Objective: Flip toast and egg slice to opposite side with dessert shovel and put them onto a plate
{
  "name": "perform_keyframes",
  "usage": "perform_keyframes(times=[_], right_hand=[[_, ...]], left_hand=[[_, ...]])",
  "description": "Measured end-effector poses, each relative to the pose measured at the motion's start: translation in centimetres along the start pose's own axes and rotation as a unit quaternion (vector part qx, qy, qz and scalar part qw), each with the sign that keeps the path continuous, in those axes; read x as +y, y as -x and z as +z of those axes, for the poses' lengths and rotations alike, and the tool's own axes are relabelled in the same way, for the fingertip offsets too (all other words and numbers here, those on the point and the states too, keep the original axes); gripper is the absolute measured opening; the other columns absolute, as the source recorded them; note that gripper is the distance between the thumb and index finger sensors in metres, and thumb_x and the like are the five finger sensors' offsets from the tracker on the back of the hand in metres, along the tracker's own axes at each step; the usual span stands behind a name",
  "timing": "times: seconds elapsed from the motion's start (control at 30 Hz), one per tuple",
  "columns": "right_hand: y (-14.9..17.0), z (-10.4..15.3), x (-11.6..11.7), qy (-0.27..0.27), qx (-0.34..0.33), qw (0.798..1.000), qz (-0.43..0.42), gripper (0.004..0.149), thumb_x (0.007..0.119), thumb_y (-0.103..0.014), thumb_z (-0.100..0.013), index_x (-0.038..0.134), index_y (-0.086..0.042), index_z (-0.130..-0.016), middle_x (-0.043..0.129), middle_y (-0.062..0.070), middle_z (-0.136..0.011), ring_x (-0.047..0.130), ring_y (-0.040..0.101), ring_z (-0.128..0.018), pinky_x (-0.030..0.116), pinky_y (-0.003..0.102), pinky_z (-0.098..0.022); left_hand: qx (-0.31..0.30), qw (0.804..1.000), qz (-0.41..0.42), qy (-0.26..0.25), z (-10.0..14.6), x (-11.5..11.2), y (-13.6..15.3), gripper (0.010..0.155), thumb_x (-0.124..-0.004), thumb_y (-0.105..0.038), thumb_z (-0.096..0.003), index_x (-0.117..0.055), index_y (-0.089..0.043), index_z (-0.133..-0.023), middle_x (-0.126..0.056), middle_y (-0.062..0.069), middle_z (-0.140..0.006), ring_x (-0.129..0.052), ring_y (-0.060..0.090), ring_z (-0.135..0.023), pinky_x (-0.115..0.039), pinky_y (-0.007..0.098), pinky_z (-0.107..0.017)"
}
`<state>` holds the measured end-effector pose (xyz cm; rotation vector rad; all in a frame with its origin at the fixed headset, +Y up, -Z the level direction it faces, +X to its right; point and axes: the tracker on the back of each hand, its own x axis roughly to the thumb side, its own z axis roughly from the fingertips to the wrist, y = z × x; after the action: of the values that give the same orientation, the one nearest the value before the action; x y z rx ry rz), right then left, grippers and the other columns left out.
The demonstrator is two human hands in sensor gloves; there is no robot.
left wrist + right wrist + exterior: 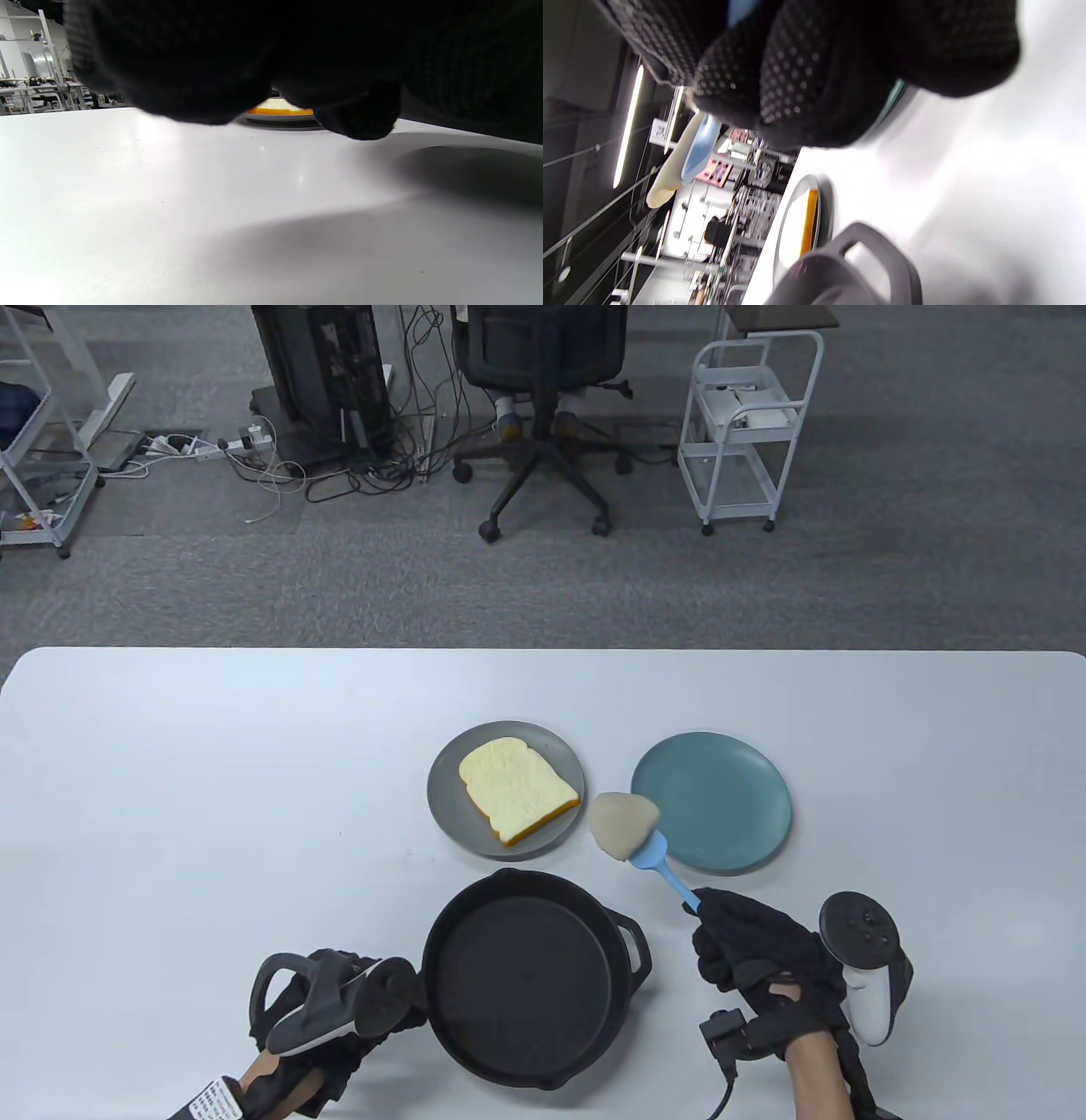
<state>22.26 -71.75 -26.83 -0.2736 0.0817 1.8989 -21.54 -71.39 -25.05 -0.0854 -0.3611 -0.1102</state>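
1. The step in hand looks like carrying the egg slice (625, 824) to the blue plate (730, 802). Keep the shovel (655, 857) level – the slice overhangs its small blade, so any tilt could let it slide off.
2. Bring the blade over the middle of the blue plate before tipping; at present it hangs at that plate's left edge, between the two plates.
3. Tip slowly toward the plate, so the slice drops flat rather than folding.
4. The toast (517, 797) already lies on the grey plate (450, 810), and the pan (522, 976) is empty.
5. Grip: the right hand (764, 971) has its fingers curled round the blue handle's end – a firm hold.
6. The left hand (327, 1001) rests just beside the pan's left rim; whether its fingers grip the pan I cannot tell.
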Motion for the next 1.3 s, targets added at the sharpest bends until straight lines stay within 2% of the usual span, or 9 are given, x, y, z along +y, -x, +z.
perform_keyframes(times=[0.2, 0.53, 0.8, 0.93, 1.1, 1.17, 1.3], right_hand=[[0.9, -0.7, -1.1, 0.059, 0.027, 0.998, -0.001, 0.049, 0.084, -0.045, -0.043, 0.092, -0.016, -0.082, 0.108, -0.007, -0.046, 0.106, 0.015, -0.029, 0.089, 0.035, -0.025], [3.8, -3.2, -1.8, 0.085, 0.098, 0.989, 0.065, 0.053, 0.081, -0.039, -0.046, 0.082, -0.013, -0.091, 0.105, -0.004, -0.059, 0.105, 0.019, -0.042, 0.087, 0.038, -0.034], [3.7, -4.3, -0.4, 0.099, 0.107, 0.97, 0.193, 0.055, 0.078, -0.034, -0.048, 0.073, -0.011, -0.098, 0.1, 0.001, -0.07, 0.102, 0.023, -0.053, 0.085, 0.041, -0.042], [2.6, -4.0, 0.4, 0.137, 0.074, 0.945, 0.287, 0.055, 0.078, -0.033, -0.048, 0.073, -0.012, -0.098, 0.1, 0.002, -0.071, 0.102, 0.023, -0.055, 0.085, 0.041, -0.043], [1.2, -3.3, 1.3, 0.203, 0.025, 0.879, 0.431, 0.054, 0.078, -0.033, -0.047, 0.074, -0.015, -0.098, 0.1, 0.001, -0.071, 0.102, 0.023, -0.055, 0.085, 0.041, -0.043], [1.0, -3.2, 1.5, 0.214, 0.014, 0.861, 0.46, 0.054, 0.078, -0.033, -0.048, 0.074, -0.015, -0.098, 0.1, 0.001, -0.071, 0.102, 0.023, -0.055, 0.085, 0.041, -0.043], [0.9, -3.1, 1.4, 0.235, 0.01, 0.839, 0.491, 0.053, 0.078, -0.033, -0.048, 0.074, -0.016, -0.098, 0.1, 0.0, -0.072, 0.102, 0.023, -0.055, 0.084, 0.041, -0.043]], left_hand=[[-0.001, 1.0, -0.002, 0.001, 0.0, 0.0, -0.2, 0.047, -0.084, -0.065, -0.0267, -0.099, -0.031, -0.057, -0.1, -0.014, -0.021, -0.103, 0.016, -0.015, -0.089, 0.042, -0.039], [-0.008, 1.0, -0.007, 0.006, 0.2, -0.2, -0.7, 0.048, -0.084, -0.065, -0.0266, -0.099, -0.031, -0.057, -0.1, -0.014, -0.021, -0.103, 0.016, -0.015, -0.089, 0.042, -0.039], [-0.01, 1.0, -0.008, 0.006, 0.1, -0.2, -0.8, 0.048, -0.084, -0.065, -0.0267, -0.099, -0.031, -0.057, -0.1, -0.014, -0.021, -0.103, 0.016, -0.015, -0.089, 0.042, -0.039], [-0.011, 1.0, -0.009, 0.006, 0.1, -0.2, -0.9, 0.048, -0.084, -0.065, -0.0266, -0.099, -0.031, -0.057, -0.1, -0.014, -0.021, -0.103, 0.016, -0.015, -0.089, 0.042, -0.039], [-0.013, 1.0, -0.009, 0.007, 0.1, -0.2, -0.9, 0.048, -0.084, -0.065, -0.0266, -0.099, -0.031, -0.057, -0.1, -0.014, -0.021, -0.103, 0.016, -0.015, -0.089, 0.042, -0.039], [-0.013, 1.0, -0.008, 0.006, 0.1, -0.2, -0.9, 0.048, -0.084, -0.065, -0.0266, -0.099, -0.031, -0.057, -0.1, -0.014, -0.021, -0.103, 0.016, -0.015, -0.089, 0.042, -0.039], [-0.013, 1.0, -0.008, 0.006, 0.1, -0.2, -0.9, 0.048, -0.084, -0.065, -0.0266, -0.099, -0.031, -0.057, -0.1, -0.014, -0.021, -0.103, 0.016, -0.015, -0.089, 0.042, -0.039]])
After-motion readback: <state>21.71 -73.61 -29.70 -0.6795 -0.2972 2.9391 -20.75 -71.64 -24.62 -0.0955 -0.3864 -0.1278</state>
